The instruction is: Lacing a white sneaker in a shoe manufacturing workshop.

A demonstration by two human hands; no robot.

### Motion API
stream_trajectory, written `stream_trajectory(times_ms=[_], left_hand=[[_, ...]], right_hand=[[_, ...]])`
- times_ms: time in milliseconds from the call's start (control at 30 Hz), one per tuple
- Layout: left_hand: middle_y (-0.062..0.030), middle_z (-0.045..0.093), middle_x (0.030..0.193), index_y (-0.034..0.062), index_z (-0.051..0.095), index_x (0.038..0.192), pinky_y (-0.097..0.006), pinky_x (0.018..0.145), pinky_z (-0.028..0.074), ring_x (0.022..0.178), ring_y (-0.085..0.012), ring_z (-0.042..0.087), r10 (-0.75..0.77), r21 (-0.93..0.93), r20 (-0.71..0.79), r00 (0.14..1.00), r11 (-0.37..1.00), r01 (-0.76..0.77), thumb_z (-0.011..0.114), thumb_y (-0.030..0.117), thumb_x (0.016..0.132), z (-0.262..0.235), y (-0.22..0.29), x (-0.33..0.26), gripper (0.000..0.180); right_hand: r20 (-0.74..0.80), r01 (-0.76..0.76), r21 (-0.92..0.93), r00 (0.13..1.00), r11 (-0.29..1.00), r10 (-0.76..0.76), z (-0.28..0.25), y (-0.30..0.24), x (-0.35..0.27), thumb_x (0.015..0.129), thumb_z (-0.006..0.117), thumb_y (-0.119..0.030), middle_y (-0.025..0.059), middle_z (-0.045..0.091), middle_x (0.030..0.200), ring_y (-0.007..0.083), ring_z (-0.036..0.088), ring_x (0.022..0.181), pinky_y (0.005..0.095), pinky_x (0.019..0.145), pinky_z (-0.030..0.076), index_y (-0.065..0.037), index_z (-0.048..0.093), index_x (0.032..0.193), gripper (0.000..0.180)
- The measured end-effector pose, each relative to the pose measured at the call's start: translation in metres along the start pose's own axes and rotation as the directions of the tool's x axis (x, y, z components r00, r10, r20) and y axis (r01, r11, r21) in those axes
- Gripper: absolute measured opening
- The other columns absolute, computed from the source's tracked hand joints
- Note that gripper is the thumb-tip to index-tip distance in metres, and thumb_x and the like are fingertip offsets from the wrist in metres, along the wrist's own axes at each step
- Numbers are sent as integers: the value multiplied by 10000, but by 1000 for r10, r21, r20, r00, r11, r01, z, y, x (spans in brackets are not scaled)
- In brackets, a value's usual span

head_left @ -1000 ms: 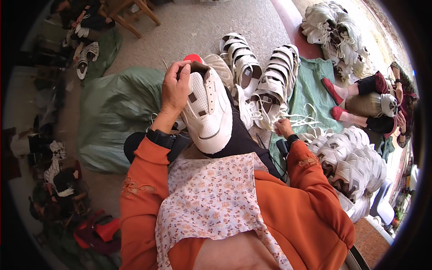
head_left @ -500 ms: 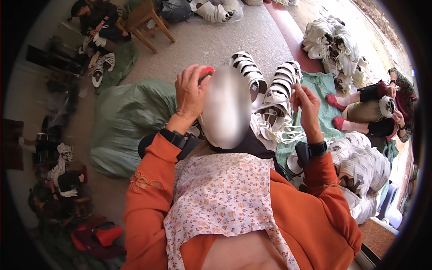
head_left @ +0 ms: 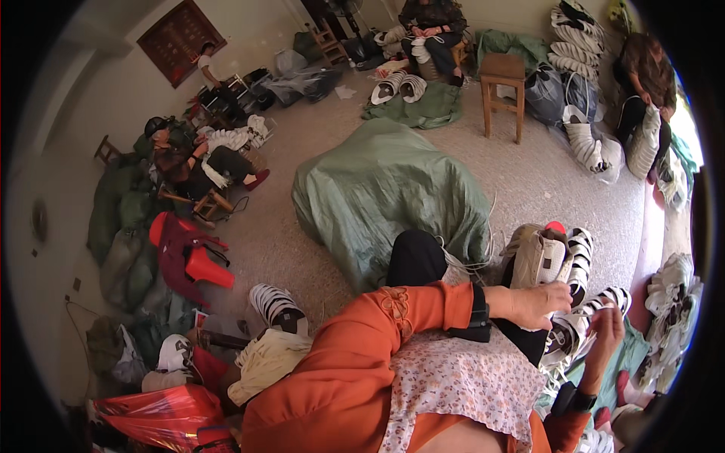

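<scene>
A beige-white shoe upper [head_left: 542, 260] with a dark patch stands in front of my knees, and a red piece [head_left: 555, 226] shows at its far end. My left hand [head_left: 532, 304] is at its near end with the fingers curled; what they hold is hidden. My right hand [head_left: 606, 332] is raised to the right, fingers bent together near the strappy white shoe uppers [head_left: 604, 303]; I cannot make out anything in them. Another nested row of strappy white uppers [head_left: 580, 260] lies just beyond. Loose white laces [head_left: 557, 375] hang below them.
A big green sack [head_left: 385, 189] fills the floor ahead. Beyond it are a wooden stool [head_left: 502, 79] and several seated people with white uppers. To the left are a red chair [head_left: 192, 253], a strappy upper [head_left: 277, 307] and a red bag [head_left: 162, 415]. More white uppers [head_left: 672, 325] are piled right.
My view has swung to the left, bringing more of the room in. My left hand has left the red piece and come to the near end of the shoe upper. My right hand stays raised.
</scene>
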State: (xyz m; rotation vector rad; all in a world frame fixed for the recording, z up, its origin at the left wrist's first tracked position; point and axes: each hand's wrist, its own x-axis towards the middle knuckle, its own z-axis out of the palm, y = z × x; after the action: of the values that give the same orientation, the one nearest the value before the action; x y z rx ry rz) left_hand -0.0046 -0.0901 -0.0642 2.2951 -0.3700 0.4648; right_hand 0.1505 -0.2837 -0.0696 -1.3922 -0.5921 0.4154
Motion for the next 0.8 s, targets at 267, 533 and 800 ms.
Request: stream_trajectory(times_ms=[267,533,800], left_hand=[[-86,556,1146,133,660,992,-438,1026,279,1219,-274,440,-17,331,-140,990,942,63,701,201,727,-19,-23,11,276],[-111,550,1277,117,636,1107,-490,1019,300,1251,-335,439,26,324,-232,972,944,52,708,162,708,-28,-39,3,407],[-24,494,1375,172,645,1164,-430,1091,193,1323,-248,358,-105,458,-57,993,881,119,673,259,816,-38,-7,16,359]], right_hand=[[-513,19,271,848,962,128,-162,97,36,998,508,-250,-29,586,864,39,499,668,188,581,408,-46,563,1256,333],[178,260,-961,838,91,-516,-286,102,36,944,353,-40,133,444,1416,265,412,1312,356,1097,327,18,473,1337,416],[-749,79,397,604,914,273,-233,83,58,1005,451,-196,135,659,924,234,662,751,373,692,586,3,531,1135,251]])
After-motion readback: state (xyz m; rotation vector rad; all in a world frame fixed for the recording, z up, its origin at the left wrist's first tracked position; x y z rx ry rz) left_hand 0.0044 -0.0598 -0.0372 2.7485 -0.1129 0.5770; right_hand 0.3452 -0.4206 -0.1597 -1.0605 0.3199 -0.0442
